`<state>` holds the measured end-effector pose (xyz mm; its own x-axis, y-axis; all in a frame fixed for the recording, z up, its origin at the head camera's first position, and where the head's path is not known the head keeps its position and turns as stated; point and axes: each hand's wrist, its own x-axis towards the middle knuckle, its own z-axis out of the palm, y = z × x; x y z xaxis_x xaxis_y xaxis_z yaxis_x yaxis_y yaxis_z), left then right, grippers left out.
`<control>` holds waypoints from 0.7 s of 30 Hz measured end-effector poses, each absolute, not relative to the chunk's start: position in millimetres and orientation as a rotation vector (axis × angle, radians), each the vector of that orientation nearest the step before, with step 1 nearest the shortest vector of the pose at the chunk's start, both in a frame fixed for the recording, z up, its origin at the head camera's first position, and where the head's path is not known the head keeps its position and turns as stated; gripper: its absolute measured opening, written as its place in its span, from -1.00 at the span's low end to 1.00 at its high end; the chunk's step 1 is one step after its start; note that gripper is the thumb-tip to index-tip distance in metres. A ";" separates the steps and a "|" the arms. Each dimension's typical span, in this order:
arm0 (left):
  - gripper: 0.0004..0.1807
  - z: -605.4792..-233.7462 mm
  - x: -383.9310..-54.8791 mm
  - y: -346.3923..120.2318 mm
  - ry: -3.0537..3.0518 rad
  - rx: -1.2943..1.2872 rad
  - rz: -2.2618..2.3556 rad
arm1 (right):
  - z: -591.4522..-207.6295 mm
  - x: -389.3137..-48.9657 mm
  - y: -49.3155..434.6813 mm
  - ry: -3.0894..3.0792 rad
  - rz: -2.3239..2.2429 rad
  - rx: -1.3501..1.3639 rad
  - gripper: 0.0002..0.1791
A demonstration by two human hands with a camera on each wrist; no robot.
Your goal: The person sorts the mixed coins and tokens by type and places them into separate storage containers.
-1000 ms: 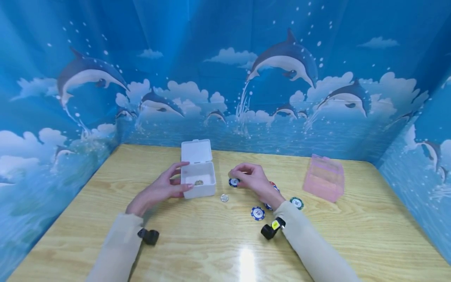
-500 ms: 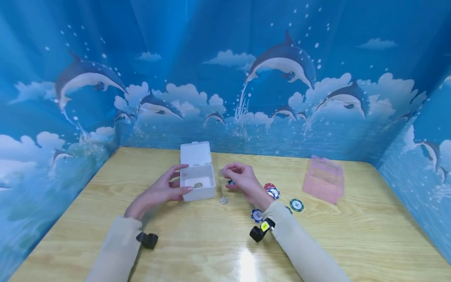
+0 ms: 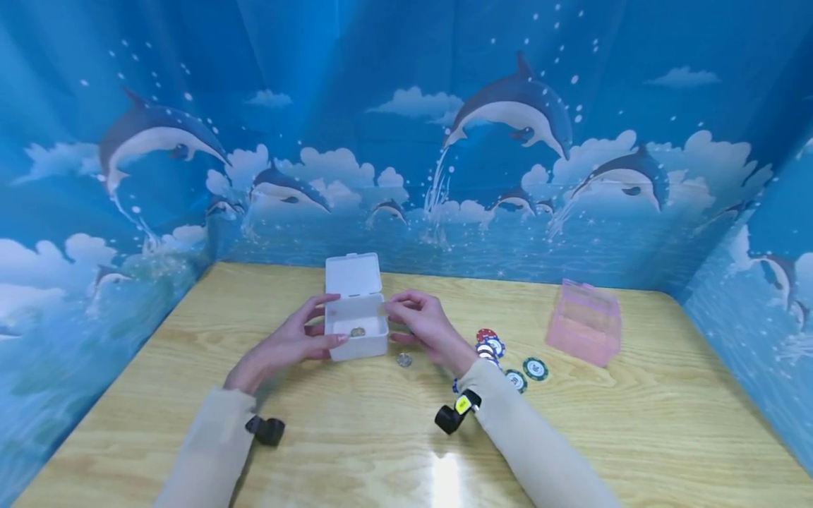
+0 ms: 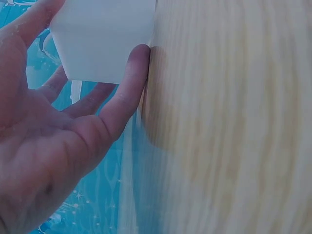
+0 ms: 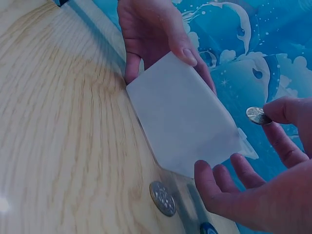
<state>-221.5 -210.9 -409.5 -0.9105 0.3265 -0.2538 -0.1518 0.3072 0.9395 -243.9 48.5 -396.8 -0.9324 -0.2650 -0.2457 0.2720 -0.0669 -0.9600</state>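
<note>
A small white plastic box [image 3: 368,348] stands on the table with its lid [image 3: 353,274] raised at the back. My left hand [image 3: 288,346] holds it from the left, thumb over the front corner. The left wrist view shows the fingers spread round the box [image 4: 102,44]. Beside the right rim, my right hand [image 3: 424,328] pinches a coin [image 5: 257,115] between thumb and fingertip, its other fingers curled below. One or more coins [image 3: 358,332] lie inside the box. Another silvery coin [image 3: 404,360] rests on the table just in front of its right corner.
Right of the hand lie several poker chips: a red one [image 3: 486,334], a blue one [image 3: 495,348], a green one [image 3: 536,368], others partly under the forearm. A pink translucent box [image 3: 584,326] stands farther right. Behind the table hangs a dolphin curtain [image 3: 406,141].
My right hand has moved left with the pinched coin, from over a dark blue chip to the box's right rim. The left hand stays on the box.
</note>
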 end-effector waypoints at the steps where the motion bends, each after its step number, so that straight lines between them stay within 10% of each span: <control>1: -0.02 -409.3 -221.2 -211.1 2.176 0.161 1.640 | -396.6 -243.9 46.9 1.850 -2.059 0.008 -0.74; 21: 0.00 -408.7 -221.7 -210.7 2.170 0.156 1.645 | -392.4 -242.4 32.8 1.918 -2.001 0.078 -0.75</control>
<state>-221.7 -210.7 -408.7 -0.9091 0.3300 -0.2541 -0.1556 0.2968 0.9422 -242.4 32.8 -392.4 -0.9314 -0.2221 -0.2884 0.2976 -0.0081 -0.9547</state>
